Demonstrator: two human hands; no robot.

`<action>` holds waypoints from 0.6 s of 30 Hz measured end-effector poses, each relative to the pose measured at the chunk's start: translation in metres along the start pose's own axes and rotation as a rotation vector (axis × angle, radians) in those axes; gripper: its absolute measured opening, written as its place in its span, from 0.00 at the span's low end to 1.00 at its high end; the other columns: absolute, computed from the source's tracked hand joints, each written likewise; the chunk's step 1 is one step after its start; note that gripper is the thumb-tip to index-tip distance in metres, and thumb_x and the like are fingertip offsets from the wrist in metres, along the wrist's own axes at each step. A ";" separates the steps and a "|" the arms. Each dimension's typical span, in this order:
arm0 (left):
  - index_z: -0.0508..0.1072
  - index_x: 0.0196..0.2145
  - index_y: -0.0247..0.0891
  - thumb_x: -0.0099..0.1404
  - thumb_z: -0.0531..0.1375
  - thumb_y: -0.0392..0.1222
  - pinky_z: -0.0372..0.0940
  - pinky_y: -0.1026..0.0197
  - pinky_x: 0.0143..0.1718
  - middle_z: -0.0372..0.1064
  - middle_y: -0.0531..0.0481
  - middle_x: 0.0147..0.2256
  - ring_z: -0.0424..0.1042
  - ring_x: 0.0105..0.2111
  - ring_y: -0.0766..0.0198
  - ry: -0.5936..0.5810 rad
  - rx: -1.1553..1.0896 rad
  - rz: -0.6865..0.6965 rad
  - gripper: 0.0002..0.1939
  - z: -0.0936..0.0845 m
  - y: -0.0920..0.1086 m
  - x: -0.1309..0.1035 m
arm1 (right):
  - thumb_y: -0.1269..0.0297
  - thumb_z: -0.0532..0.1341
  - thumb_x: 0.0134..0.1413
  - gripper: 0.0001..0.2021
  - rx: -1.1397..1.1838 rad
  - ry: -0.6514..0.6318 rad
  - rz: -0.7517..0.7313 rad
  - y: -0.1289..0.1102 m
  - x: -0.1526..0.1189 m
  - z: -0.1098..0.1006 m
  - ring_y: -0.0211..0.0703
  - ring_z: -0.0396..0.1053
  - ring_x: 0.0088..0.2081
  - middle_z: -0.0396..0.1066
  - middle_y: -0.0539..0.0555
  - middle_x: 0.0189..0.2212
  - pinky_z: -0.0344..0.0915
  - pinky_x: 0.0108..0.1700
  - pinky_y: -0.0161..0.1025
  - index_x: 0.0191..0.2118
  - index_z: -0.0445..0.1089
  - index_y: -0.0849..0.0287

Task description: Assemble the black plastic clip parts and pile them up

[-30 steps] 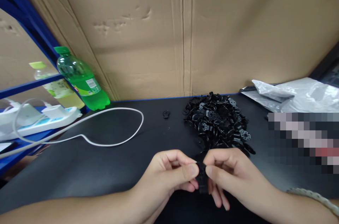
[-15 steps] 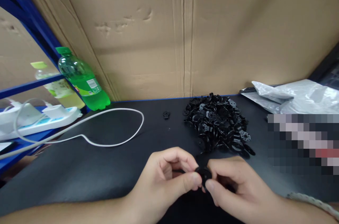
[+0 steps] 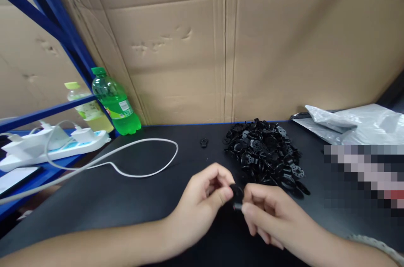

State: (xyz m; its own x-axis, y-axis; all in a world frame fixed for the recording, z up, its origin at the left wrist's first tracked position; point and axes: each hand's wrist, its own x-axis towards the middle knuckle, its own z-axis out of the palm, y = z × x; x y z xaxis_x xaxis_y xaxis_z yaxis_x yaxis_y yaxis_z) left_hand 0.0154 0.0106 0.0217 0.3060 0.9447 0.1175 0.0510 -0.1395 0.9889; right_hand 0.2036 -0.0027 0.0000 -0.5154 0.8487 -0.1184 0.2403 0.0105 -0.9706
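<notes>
Over the black bench (image 3: 126,199), a black part (image 3: 237,192) was pinched at its left edge by the left hand (image 3: 203,204), lower right by the right hand (image 3: 272,212).

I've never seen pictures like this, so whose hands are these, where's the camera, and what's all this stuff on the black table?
There's no robot here. These are a person's bare hands, seen by one camera worn on their head, looking forward and down. The left hand pinches a round black piece, and the right hand has its fingertips at the edge. It's too blurred to tell whether that's one part or two. On the black table, beyond the right hand, is a pile of small black parts. One single part lies apart, left of the pile. A white cable loops further left.
</notes>
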 end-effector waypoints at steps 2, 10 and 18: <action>0.70 0.30 0.37 0.60 0.63 0.38 0.63 0.63 0.33 0.66 0.54 0.27 0.66 0.28 0.64 0.099 0.032 0.033 0.05 -0.014 -0.001 0.016 | 0.51 0.56 0.60 0.15 0.054 -0.015 0.026 -0.002 0.000 0.000 0.31 0.56 0.18 0.64 0.47 0.24 0.52 0.17 0.27 0.37 0.67 0.58; 0.72 0.49 0.34 0.70 0.60 0.41 0.72 0.51 0.42 0.72 0.44 0.47 0.75 0.42 0.57 0.367 0.211 -0.143 0.12 -0.080 -0.021 0.087 | 0.50 0.57 0.61 0.17 0.115 -0.015 -0.047 0.000 0.000 0.000 0.30 0.56 0.19 0.64 0.47 0.23 0.52 0.18 0.27 0.37 0.70 0.61; 0.71 0.52 0.35 0.71 0.60 0.41 0.73 0.49 0.43 0.71 0.43 0.50 0.75 0.44 0.55 0.406 0.183 -0.244 0.13 -0.083 -0.023 0.094 | 0.51 0.57 0.62 0.17 0.108 -0.009 -0.093 0.001 0.002 -0.003 0.31 0.57 0.20 0.64 0.47 0.23 0.53 0.20 0.29 0.35 0.71 0.61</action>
State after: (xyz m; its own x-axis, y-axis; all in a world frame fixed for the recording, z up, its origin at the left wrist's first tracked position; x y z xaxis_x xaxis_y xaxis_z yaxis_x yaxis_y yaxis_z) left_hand -0.0362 0.1272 0.0180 -0.1278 0.9904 -0.0529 0.2520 0.0840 0.9641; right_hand 0.2050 0.0003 -0.0010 -0.5388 0.8420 -0.0281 0.1016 0.0319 -0.9943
